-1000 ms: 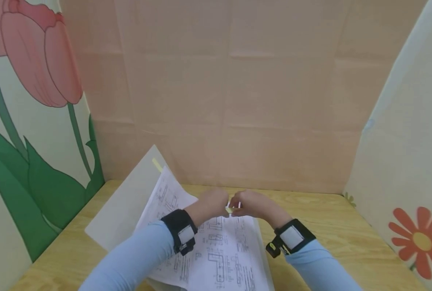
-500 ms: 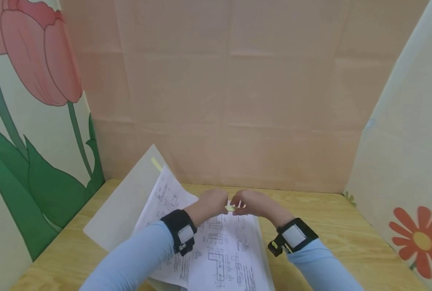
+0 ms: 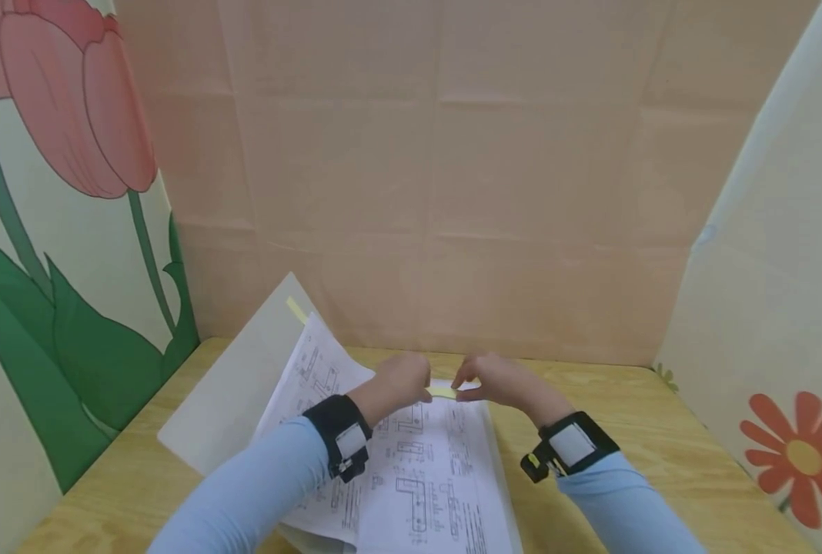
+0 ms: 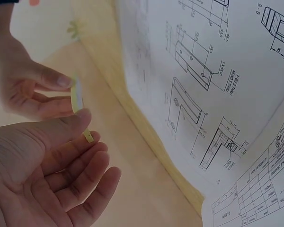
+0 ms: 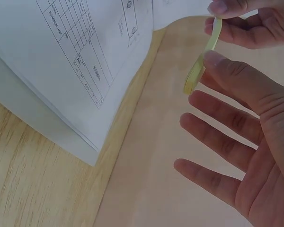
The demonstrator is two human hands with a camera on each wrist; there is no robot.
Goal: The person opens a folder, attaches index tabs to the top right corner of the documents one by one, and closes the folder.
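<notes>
1. On the head view I see my left hand (image 3: 399,383) and right hand (image 3: 496,380) meeting above the white sheets of printed technical drawings (image 3: 411,462), which lie on the pale wooden table (image 3: 660,454). Between the fingertips is a small, thin yellow strip (image 3: 443,392), pinched at each end. A grey folder sheet (image 3: 231,400) lies under the drawings, at their left.

2. On the left wrist view, my left thumb and forefinger pinch the strip's (image 4: 79,106) lower end; the other fingers hang loosely curled. The right hand (image 4: 26,87) pinches the upper end.

3. On the right wrist view, my right thumb presses the strip (image 5: 201,61) against the forefinger, with the other fingers spread straight. The left hand (image 5: 248,21) grips the far end, beside the drawings (image 5: 75,52).
</notes>
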